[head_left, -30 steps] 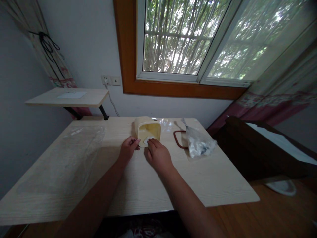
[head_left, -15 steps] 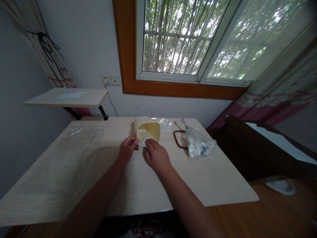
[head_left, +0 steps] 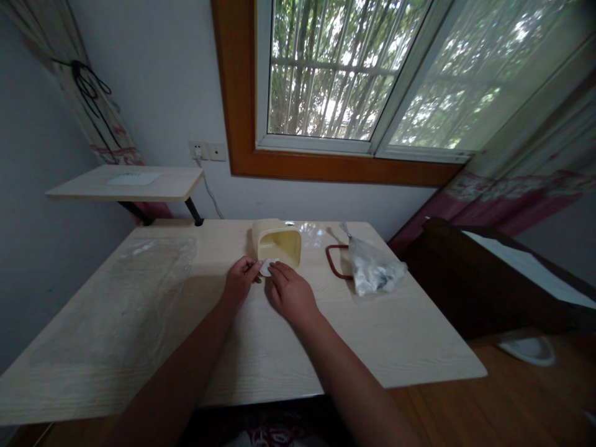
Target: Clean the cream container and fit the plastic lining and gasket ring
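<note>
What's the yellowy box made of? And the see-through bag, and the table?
The cream box looks like smooth plastic: even colour, rounded corners. The bag seems to be thin, shiny plastic, because it's crinkly and see-through. The table has a pale wood-grain top, maybe real wood or just a printed covering.

The place looked like a room in a home. At the upper left hung a tied-back curtain, at the right a pink-banded drape. A wood-trimmed window filled much of the top, wall sockets sat left of centre, and wooden flooring showed at the lower right.
</note>
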A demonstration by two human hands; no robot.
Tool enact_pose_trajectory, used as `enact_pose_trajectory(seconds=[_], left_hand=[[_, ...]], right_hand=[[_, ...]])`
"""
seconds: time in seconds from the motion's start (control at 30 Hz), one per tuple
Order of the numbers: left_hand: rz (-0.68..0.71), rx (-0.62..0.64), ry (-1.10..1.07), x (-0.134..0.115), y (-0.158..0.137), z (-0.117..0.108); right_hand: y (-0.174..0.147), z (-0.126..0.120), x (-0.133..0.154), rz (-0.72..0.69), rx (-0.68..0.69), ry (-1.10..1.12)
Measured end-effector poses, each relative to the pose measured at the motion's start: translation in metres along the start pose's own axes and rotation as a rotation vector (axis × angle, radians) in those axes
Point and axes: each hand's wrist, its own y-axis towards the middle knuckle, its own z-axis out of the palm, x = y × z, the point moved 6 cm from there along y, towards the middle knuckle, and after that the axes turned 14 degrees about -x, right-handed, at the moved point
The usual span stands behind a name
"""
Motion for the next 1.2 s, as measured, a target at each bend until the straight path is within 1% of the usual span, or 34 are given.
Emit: enact_pose_trajectory(seconds=[0.1,0.2,0.4,0.5,0.6,0.77,0.83,0.93,1.07,1.2], left_hand=[[0.007,0.011,-0.006,0.003,0.001,0.0],[0.013,0.018,-0.008,0.006,0.002,0.0],[-0.002,0.031,-0.019,0.005,0.001,0.001],[-0.026,0.039,-0.045,0.005,-0.001,0.003],[-0.065,0.074,-0.115,0.006,-0.003,0.006],[-0.1,0.112,-0.233,0.01,-0.003,0.011],[-0.12,0.119,-0.254,0.011,-0.003,0.012],[-0.145,0.135,-0.277,0.014,-0.003,0.013],[-0.162,0.159,-0.306,0.02,-0.003,0.015],[-0.177,0.17,-0.346,0.022,-0.003,0.016]], right_hand=[[0.001,-0.003,-0.007,0.041,-0.016,-0.047],[0.0,-0.003,-0.009,0.048,-0.019,-0.051],[-0.002,0.004,0.003,-0.044,0.01,0.043],[0.0,0.003,0.005,-0.058,-0.008,0.053],[0.002,-0.002,0.002,-0.055,-0.053,0.012],[0.001,-0.011,-0.001,-0.018,-0.137,-0.14],[0.001,-0.013,-0.001,0.002,-0.135,-0.2],[0.002,-0.011,-0.001,0.001,-0.089,-0.236],[0.004,-0.006,-0.002,-0.032,-0.037,-0.189],[0.005,-0.006,-0.004,-0.053,-0.079,-0.126]])
